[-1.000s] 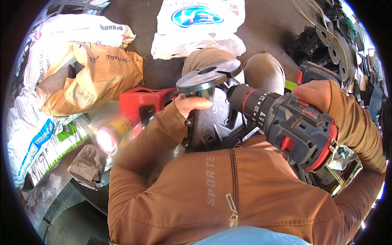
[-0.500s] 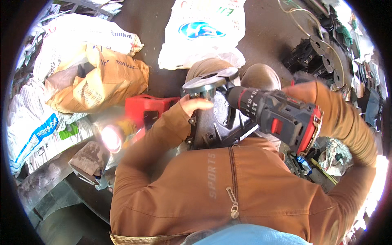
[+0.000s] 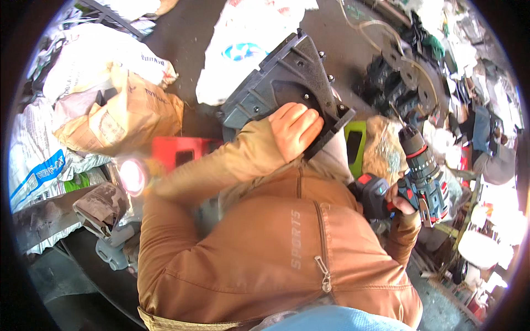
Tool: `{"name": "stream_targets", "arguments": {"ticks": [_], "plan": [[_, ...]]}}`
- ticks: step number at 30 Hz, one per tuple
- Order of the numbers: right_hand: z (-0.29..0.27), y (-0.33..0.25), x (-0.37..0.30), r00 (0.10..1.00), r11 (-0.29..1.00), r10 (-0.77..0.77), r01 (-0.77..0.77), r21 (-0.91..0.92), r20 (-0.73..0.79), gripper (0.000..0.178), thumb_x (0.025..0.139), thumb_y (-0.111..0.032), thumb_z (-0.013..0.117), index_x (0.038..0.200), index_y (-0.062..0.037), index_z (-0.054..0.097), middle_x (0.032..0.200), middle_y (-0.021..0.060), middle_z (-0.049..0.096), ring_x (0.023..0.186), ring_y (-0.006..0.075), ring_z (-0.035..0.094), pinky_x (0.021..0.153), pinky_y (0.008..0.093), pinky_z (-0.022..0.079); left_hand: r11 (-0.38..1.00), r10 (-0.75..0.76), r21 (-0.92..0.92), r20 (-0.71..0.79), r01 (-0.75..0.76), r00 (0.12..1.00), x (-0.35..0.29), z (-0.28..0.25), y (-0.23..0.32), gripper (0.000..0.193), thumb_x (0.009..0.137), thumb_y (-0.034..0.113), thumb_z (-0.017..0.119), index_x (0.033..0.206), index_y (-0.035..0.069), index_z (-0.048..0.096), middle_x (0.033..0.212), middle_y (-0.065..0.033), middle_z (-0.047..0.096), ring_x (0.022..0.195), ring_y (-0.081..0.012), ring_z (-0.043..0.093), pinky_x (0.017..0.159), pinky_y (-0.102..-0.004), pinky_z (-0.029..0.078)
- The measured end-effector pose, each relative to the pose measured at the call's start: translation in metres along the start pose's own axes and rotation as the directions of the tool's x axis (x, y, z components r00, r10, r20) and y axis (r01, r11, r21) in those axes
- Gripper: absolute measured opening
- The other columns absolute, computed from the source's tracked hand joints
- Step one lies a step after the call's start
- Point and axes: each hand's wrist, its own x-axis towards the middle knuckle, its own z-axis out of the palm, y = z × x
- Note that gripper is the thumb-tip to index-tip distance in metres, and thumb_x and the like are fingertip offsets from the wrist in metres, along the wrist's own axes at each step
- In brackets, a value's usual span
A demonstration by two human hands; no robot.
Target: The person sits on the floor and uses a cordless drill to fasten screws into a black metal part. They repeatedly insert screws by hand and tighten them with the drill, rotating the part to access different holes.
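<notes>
A black ribbed plastic housing (image 3: 265,88) with several screws along its edges stands tilted over my lap. My left hand (image 3: 298,131) is closed on its near side, the fingers curled over into its recess. Off to the right and apart from the housing, my right hand (image 3: 402,201) is wrapped round the handle of a cordless drill (image 3: 424,163). The drill's chuck points up and away from me, and its battery (image 3: 371,194) is close to my jacket. The palm and most fingers of my right hand are hidden behind the drill.
Left of me lie a brown paper sack (image 3: 130,118), white sacks (image 3: 94,52) and a red plastic part (image 3: 164,154). Ahead is a white sack (image 3: 226,27). To the right are a yellow-green part (image 3: 355,144), a clear plastic bag (image 3: 383,138) and black parts (image 3: 386,83).
The drill has come away from the housing, swinging right and turning chuck-outward. The housing has been turned and tipped up, and my left hand has shifted to its near side.
</notes>
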Motion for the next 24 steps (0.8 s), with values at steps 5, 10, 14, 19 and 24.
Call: {"name": "stream_targets", "arguments": {"ticks": [5, 10, 14, 19, 24], "plan": [[0.002, 0.017, -0.026, 0.991, 0.976, 0.118, -0.128, -0.176, -0.069, 0.07, 0.07, -0.008, 0.066, 0.132, -0.0012, 0.036, 0.067, 0.0019, 0.048, 0.063, 0.0191, 0.053, 0.065, 0.034, 0.046, 0.999, 0.013, 0.028, 0.077, -0.015, 0.997, -0.038, 0.058, 0.041, 0.036, 0.075, 0.01, 0.058, 0.109, -0.004, 0.057, 0.104, -0.0136, 0.056, 0.096, -0.0288, 0.056, 0.085, -0.0411, 0.047], [0.004, 0.019, -0.02, 0.998, 0.999, -0.013, 0.01, -0.052, -0.062, 0.057, 0.066, -0.009, 0.062, 0.12, 0.001, 0.047, 0.064, 0.0024, 0.046, 0.055, 0.0151, 0.045, 0.059, 0.0293, 0.041, 0.892, -0.233, -0.361, 0.149, 0.273, 0.961, -0.039, 0.023, 0.033, 0.059, 0.064, 0.005, 0.071, 0.118, 0.005, 0.047, 0.124, -0.0162, 0.047, 0.117, -0.0351, 0.048, 0.103, -0.0473, 0.035], [-0.002, 0.018, -0.011, 0.997, 0.998, 0.064, -0.064, 0.008, -0.044, 0.06, 0.067, -0.007, 0.061, 0.125, 0.0004, 0.045, 0.065, 0.0025, 0.046, 0.059, 0.0164, 0.046, 0.062, 0.0313, 0.043, 0.714, -0.403, -0.543, 0.196, 0.441, 0.894, -0.047, -0.033, 0.005, 0.058, 0.066, -0.002, 0.067, 0.12, 0.003, 0.045, 0.131, -0.017, 0.045, 0.124, -0.0338, 0.045, 0.108, -0.0443, 0.03], [-0.005, 0.019, -0.003, 0.998, 0.994, 0.065, -0.063, 0.093, -0.019, 0.065, 0.067, -0.005, 0.061, 0.13, 0.0006, 0.044, 0.068, 0.004, 0.047, 0.063, 0.0186, 0.049, 0.066, 0.0334, 0.044, 0.683, -0.678, -0.412, -0.051, 0.603, 0.733, -0.043, -0.039, -0.028, 0.048, 0.073, 0.006, 0.074, 0.116, 0.002, 0.054, 0.113, -0.0123, 0.06, 0.106, -0.023, 0.059, 0.095, -0.0346, 0.044], [-0.008, 0.021, 0.0, 0.979, 0.974, 0.188, -0.196, -0.115, -0.08, 0.055, 0.065, -0.006, 0.064, 0.118, 0.0004, 0.052, 0.068, 0.0055, 0.053, 0.059, 0.0178, 0.052, 0.058, 0.0305, 0.044, 0.811, -0.584, -0.121, -0.097, 0.573, 0.806, -0.012, -0.026, -0.015, 0.04, 0.072, 0.012, 0.077, 0.108, 0.004, 0.06, 0.103, -0.0124, 0.062, 0.097, -0.0283, 0.061, 0.086, -0.0359, 0.049]]}}
